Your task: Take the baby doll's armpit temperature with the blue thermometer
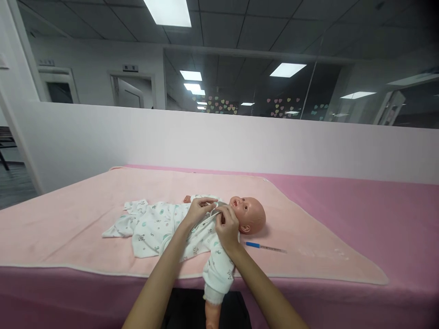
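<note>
A baby doll (252,214) lies on its back on a peach blanket (82,201), head to the right. It wears a white romper (152,228) with small printed figures; the flat, empty-looking legs stretch left. My left hand (200,211) rests over the doll's chest, fingers closed together at the neckline. Close beside it, my right hand (227,226) pinches the front edge of the romper under the doll's chin. A thin white strip, maybe a tie, shows between the hands. One doll arm (213,313) hangs over the table's front edge.
A thin clear stick with a blue end (253,245), like a thermometer, lies on the blanket near the doll's head. Pink cloth (394,228) covers the table beneath. A low white partition (240,144) stands behind, with glass above it.
</note>
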